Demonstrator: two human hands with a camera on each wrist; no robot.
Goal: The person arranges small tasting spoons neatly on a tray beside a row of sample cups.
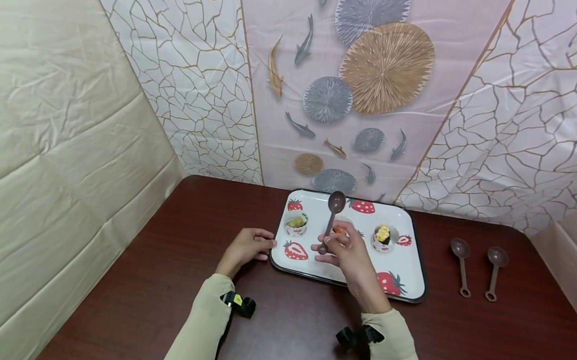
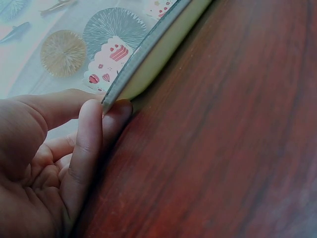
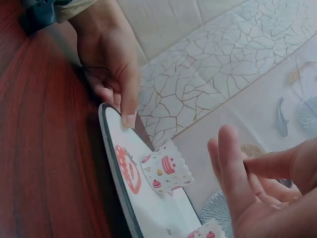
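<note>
In the head view my right hand (image 1: pixel 354 259) holds a dark brown spoon (image 1: pixel 337 202) above the tray, its bowl pointing up and away. My left hand (image 1: pixel 248 247) grips the left edge of a white strawberry-print tray (image 1: pixel 413 266), and the left wrist view shows its digits pinching the dark rim (image 2: pixel 143 54). On the tray stand three small printed paper cups. The left cup (image 1: pixel 295 231) has green food in it. The right cup (image 1: pixel 382 246) has yellow and dark food. Orange food shows in the middle cup, partly hidden behind my right hand.
Two more brown spoons, one nearer (image 1: pixel 460 248) and one farther right (image 1: pixel 498 256), lie on the dark wooden table (image 1: pixel 146 291) to the tray's right. A patterned cloth (image 1: pixel 215 92) hangs behind the table. Pale fabric (image 1: pixel 70 140) borders its left side.
</note>
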